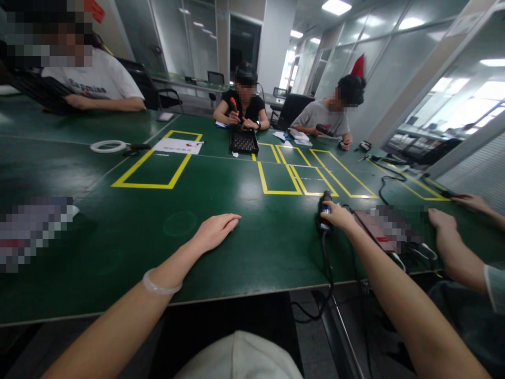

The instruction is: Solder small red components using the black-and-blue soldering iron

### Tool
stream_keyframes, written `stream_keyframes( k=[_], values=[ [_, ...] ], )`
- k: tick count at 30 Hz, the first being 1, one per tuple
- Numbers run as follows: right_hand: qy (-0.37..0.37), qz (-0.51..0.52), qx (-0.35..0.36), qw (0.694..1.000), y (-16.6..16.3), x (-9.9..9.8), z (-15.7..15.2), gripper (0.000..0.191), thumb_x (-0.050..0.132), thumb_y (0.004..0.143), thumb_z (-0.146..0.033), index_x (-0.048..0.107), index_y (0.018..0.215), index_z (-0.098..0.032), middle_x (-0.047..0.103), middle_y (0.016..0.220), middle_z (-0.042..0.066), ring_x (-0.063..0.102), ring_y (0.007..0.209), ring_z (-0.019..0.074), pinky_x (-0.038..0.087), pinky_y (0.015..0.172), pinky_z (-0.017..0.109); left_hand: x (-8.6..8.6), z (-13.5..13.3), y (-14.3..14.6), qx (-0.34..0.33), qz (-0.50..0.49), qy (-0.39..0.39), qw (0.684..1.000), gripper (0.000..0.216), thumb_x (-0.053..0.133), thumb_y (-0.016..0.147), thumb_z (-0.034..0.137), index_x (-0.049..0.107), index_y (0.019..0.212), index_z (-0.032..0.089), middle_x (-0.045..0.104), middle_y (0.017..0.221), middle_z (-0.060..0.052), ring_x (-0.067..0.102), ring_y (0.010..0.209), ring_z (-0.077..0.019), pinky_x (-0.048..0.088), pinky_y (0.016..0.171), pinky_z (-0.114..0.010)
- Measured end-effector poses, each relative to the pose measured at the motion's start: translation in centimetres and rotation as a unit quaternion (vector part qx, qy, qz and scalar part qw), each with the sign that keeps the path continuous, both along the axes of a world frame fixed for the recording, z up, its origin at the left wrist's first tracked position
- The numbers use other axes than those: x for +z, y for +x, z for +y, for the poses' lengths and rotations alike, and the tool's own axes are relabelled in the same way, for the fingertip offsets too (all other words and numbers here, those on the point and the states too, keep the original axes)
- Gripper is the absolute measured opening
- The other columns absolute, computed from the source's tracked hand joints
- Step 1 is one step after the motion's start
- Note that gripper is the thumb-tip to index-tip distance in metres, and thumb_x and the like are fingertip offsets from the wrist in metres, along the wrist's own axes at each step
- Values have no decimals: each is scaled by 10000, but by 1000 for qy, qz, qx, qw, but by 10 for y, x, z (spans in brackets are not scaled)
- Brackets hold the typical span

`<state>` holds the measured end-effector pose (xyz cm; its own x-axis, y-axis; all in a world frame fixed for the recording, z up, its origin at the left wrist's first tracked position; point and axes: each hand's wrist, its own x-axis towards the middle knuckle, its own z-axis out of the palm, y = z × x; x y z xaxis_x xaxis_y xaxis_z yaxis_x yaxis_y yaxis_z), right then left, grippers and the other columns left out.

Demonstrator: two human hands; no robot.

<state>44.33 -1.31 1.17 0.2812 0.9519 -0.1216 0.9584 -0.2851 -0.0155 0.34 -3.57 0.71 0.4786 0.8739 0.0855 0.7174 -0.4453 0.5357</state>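
My left hand [216,231] rests on the green tabletop [236,263], its fingers stretched out and close together, holding nothing. A pale bracelet [161,284] circles that wrist. To the right, my right hand [340,216] has its fingers around a black corded handheld tool [325,225] with a bluish mark on its side. The tool's exact kind does not show. Its black cable [325,258] runs down over the table's near edge. A pinkish flat item [369,226], partly blurred out, lies just right of this hand.
Yellow tape rectangles [278,192] mark the table. Beyond them stand a black tray [243,142], a white sheet [177,146] and a white cable coil [108,146]. Several people sit around; a neighbour's arm [461,255] reaches in at right. A blurred item [33,229] lies left.
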Motion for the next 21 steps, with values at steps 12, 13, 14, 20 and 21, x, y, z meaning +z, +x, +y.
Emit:
stream_keyframes(
  k=[12, 13, 14, 20, 21],
  values=[
    [18, 133, 162, 978, -170, 3, -30, 550, 514, 836, -477, 459, 1361, -322, 679, 1122, 35, 650, 983, 248, 477, 795, 322, -1, 0, 1, 11, -1, 5, 1000, 491, 307, 960, 463, 524, 1351, 261, 684, 1142, -43, 612, 1091, -226, 461, 850, -296],
    [18, 143, 178, 973, -187, 3, -33, 555, 511, 838, -482, 449, 1367, -326, 685, 1102, 34, 653, 977, 249, 479, 790, 323, 0, 0, 0, 17, -3, 5, 1000, 496, 310, 960, 462, 494, 1379, 269, 682, 1146, -42, 616, 1084, -228, 462, 838, -294],
    [18, 152, 193, 969, -203, 3, -35, 555, 507, 838, -484, 443, 1369, -333, 691, 1078, 31, 657, 967, 251, 481, 789, 328, 0, 1, 0, 23, -6, 5, 1000, 502, 312, 961, 460, 463, 1404, 278, 678, 1159, -40, 620, 1080, -229, 463, 832, -291],
    [36, 167, 247, 954, -278, 2, -36, 529, 511, 821, -471, 445, 1336, -373, 695, 1056, 31, 669, 959, 286, 498, 765, 367, 2, 7, -9, 61, -30, 23, 997, 504, 321, 960, 444, 399, 1448, 345, 587, 1339, 5, 615, 1114, -220, 465, 898, -301],
    [35, 167, 246, 954, -285, 2, -35, 510, 508, 825, -463, 455, 1323, -366, 694, 1060, 33, 668, 963, 288, 498, 764, 369, 2, 9, -11, 67, -31, 24, 997, 502, 324, 957, 449, 406, 1443, 353, 583, 1344, 12, 616, 1116, -219, 467, 904, -302]
  ],
)
